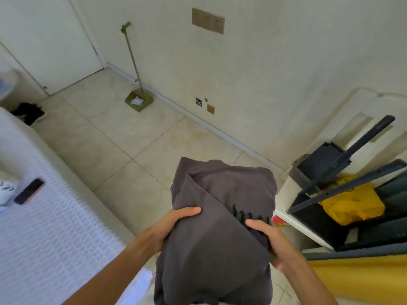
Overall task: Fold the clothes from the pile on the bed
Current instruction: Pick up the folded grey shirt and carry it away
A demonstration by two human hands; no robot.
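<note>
Now your left hand (176, 221) and right hand (264, 236) both clench the folded shirt (215, 227), held mid-air right of the bed (55, 227). Folding looks done; next, set it down flat.

Your grey garment (218, 234) runs off the bottom edge, so its lower hem is out of sight, and its black lettering (248, 214) is partly tucked under a fold and your right hand (267, 241), too little showing to read. Your left hand (174, 225) shows only a thumb on top; the fingers are hidden beneath the cloth. The bed (44, 216) is cut by the left edge, and the white item (6, 190) beside the phone (29, 191) is too blurred to identify.
</note>
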